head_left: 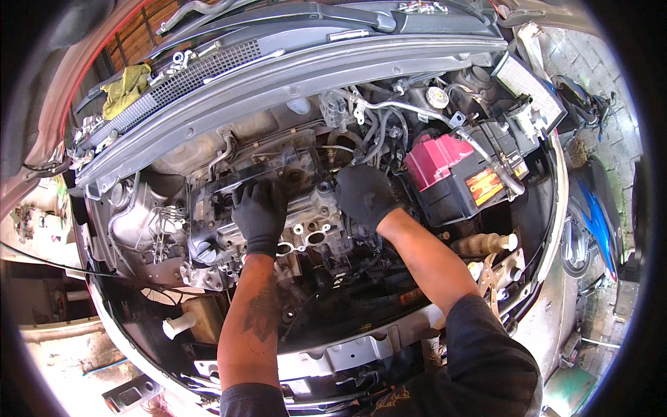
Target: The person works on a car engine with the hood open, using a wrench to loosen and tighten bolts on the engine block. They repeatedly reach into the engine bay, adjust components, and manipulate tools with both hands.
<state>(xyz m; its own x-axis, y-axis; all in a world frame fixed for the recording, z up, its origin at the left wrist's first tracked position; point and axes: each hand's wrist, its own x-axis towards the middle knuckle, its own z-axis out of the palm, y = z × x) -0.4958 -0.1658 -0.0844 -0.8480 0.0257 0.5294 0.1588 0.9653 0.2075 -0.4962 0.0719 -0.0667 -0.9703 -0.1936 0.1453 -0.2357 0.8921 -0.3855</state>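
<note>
My left hand (pixel 261 214), in a black glove, is on the dark valve cover (pixel 226 186) on top of the engine. Its fingers are bent over the cover and look closed on it. My right hand (pixel 364 194), gloved in black too, reaches to the right end of the engine (pixel 326 240), beside hoses and wiring. The back of that hand hides its fingers and whatever they touch. Below the hands, oval ports (pixel 315 238) show on the engine's near side.
A black battery (pixel 445 201) with a red cover (pixel 438 160) sits right of the engine. The cowl (pixel 208 75) at the back carries loose tools and a yellow cloth (pixel 126 90). A pleated air filter (pixel 531 90) leans at the far right. The front crossmember (pixel 354 353) runs before me.
</note>
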